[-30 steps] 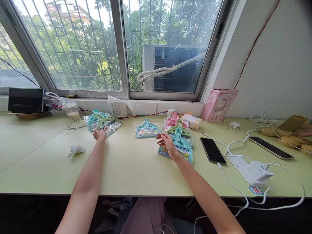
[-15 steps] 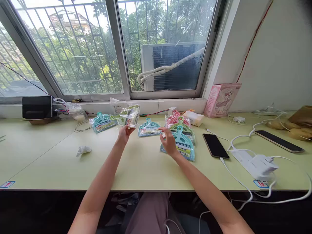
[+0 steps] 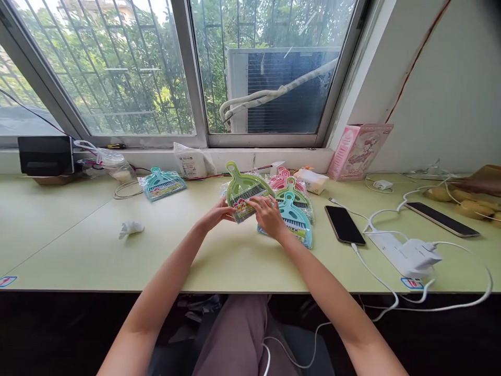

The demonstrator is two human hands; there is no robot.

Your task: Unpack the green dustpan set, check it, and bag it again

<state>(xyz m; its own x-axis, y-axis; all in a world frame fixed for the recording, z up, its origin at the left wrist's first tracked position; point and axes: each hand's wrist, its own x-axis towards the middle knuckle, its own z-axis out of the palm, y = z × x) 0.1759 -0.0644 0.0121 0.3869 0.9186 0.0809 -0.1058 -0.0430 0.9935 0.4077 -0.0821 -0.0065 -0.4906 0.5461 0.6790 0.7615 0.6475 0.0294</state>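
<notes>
Both hands, left hand (image 3: 222, 212) and right hand (image 3: 267, 214), gripped one green dustpan set (image 3: 243, 194), hiding the teal set behind; three stacked right of it.

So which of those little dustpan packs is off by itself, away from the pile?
The teal pack at the far left near the window sill, lying alone on the desk. The others are bunched by the hands, where the green pack is held.
</notes>
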